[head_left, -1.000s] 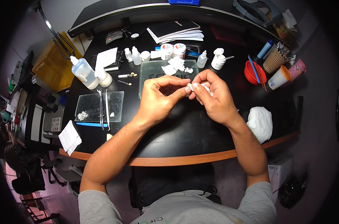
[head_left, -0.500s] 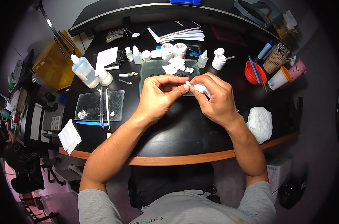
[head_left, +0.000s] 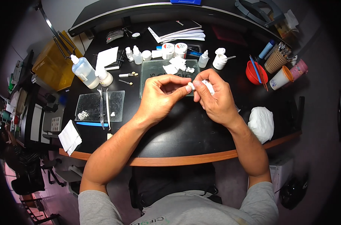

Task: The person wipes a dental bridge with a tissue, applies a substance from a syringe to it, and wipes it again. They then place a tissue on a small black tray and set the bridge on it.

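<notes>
Holding the small white piece out in front of your chest, you have it above the near part of a glass plate on the bench. Your left hand pinches it, the thumb and index finger nearly together. Your right hand meets it from the other side, its fingers narrow and curled around a white wad; whether they also grip the piece itself is hard to tell, since they cover part of it.

For a piece this small, a light, steady left pinch should serve best, with the right fingers doing the finer work. Keep both wrists quiet, and mind that the wad doesn't snag or hide the surface you need to see. Staying low over the plate would make a slip less costly.

As for writing, the yellow box at your left reads ANYCUBIC. The plate's dark lettering is partly covered by your hands and the crumpled white paper; its end looks like "sic". Your grey shirt shows "CIFO" before the print is lost. The white tubs carry labels and the black notebook a small mark, all too small to read.
</notes>
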`<act>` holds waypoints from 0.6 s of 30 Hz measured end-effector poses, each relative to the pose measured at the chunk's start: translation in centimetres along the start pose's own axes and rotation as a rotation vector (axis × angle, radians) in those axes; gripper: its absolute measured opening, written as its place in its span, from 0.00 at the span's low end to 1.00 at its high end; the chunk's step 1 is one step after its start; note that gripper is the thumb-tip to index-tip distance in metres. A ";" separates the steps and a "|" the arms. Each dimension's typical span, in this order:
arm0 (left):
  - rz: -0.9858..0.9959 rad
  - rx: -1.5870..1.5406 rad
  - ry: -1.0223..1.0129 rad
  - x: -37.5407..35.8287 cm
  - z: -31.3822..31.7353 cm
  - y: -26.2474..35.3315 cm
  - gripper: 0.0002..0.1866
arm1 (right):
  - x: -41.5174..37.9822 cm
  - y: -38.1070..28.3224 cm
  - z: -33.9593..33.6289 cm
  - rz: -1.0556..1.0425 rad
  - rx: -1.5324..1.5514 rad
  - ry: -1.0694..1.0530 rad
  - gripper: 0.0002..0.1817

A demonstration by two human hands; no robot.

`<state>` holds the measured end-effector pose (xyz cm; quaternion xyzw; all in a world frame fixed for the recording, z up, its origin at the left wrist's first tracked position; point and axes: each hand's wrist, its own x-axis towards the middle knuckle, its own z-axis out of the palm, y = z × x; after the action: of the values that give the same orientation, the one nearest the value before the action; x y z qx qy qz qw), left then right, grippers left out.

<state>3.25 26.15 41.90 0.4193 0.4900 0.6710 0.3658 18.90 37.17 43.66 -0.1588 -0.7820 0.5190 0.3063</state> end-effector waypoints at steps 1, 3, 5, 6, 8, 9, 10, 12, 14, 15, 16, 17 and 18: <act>-0.008 -0.008 -0.002 0.0 0.0 0.1 0.09 | 0.0 0.1 0.0 0.006 0.005 -0.002 0.07; -0.023 -0.016 -0.003 0.0 0.0 0.2 0.09 | 0.1 0.3 0.0 0.018 0.016 -0.007 0.06; -0.035 -0.015 0.001 0.0 0.0 0.2 0.10 | 0.1 0.4 -0.2 -0.027 0.012 -0.024 0.03; -0.035 -0.021 0.002 0.0 0.0 0.1 0.10 | 0.0 0.4 -0.3 -0.050 0.010 -0.032 0.03; -0.035 -0.033 0.003 0.1 -0.2 -0.2 0.10 | -0.1 -0.2 -0.2 -0.102 -0.073 -0.033 0.04; -0.042 -0.039 0.001 0.1 -0.2 -0.2 0.10 | -0.2 -0.4 -0.2 -0.128 -0.113 -0.034 0.05; -0.049 -0.045 -0.002 0.1 -0.2 -0.2 0.10 | -0.1 -0.4 -0.3 -0.125 -0.137 -0.031 0.06; -0.059 -0.046 -0.006 0.1 -0.2 -0.1 0.10 | -0.1 -0.2 -0.4 -0.118 -0.185 -0.024 0.08; -0.063 -0.036 -0.010 0.1 -0.2 0.1 0.10 | 0.0 -0.4 -0.5 -0.190 -0.257 0.012 0.07; -0.059 -0.038 -0.011 0.1 -0.2 0.0 0.10 | 0.1 -0.5 -0.5 -0.226 -0.293 0.029 0.06; -0.055 -0.039 -0.011 0.1 -0.2 0.0 0.10 | 0.4 -0.2 -0.5 -0.336 -0.320 0.055 0.06; -0.050 -0.041 -0.012 0.1 -0.2 0.0 0.10 | 0.8 0.4 -0.5 -0.446 -0.346 0.081 0.05; -0.050 -0.035 -0.011 0.1 -0.2 0.0 0.10 | 1.0 0.7 -0.5 -0.555 -0.371 0.106 0.05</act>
<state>3.00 26.16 41.87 0.4042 0.4864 0.6679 0.3925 18.39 38.36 43.52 -0.0198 -0.8596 0.2554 0.4422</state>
